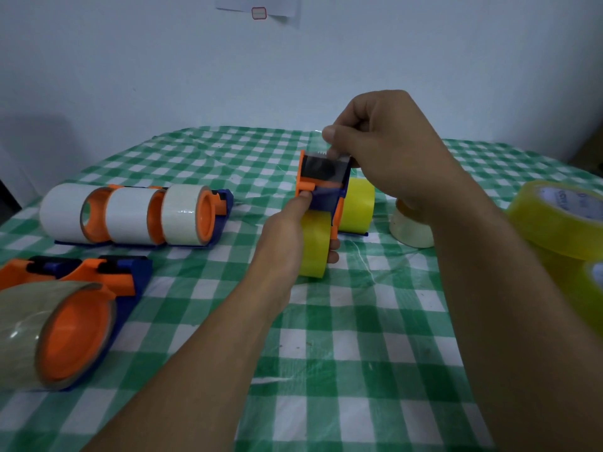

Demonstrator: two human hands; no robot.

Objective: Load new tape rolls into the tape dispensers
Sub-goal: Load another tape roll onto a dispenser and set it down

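Note:
An orange and blue tape dispenser [321,190] with a yellow tape roll [315,244] on it is held up above the table's middle. My left hand [287,233] grips it from below, thumb on the blue part. My right hand [388,154] pinches the clear tape end at the dispenser's metal cutter. A second yellow roll [357,205] on another dispenser stands just behind. Three dispensers with white rolls [130,215] lie in a row at the left.
Near the left front lie two more dispensers [81,272], one with a clear roll [49,334]. Loose yellow rolls [561,220] are stacked at the right edge. A cream roll [411,230] stands behind my right wrist. The green checked tablecloth [342,337] covers the table.

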